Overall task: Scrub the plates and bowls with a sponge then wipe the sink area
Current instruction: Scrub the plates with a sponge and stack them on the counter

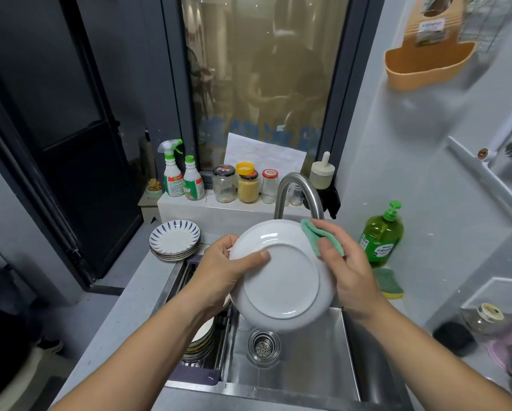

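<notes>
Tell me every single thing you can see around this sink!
plate: one, white, held over the sink
cloth: one, green, on the plate's upper right rim
striped plates: one stack, white and blue, counter left of sink
dishes: one stack, mixed colours, inside the sink's left side
sink: one, steel, below the plate
faucet: one, steel, behind the plate
cleaner bottles: two, white with green tops, back ledge
jars: several, glass, ledge beside the bottles
soap bottle: one, green, right of the sink
sponge: one, green and yellow, by the soap bottle
left hand: grips the plate's left rim
right hand: holds the cloth against the plate
</notes>
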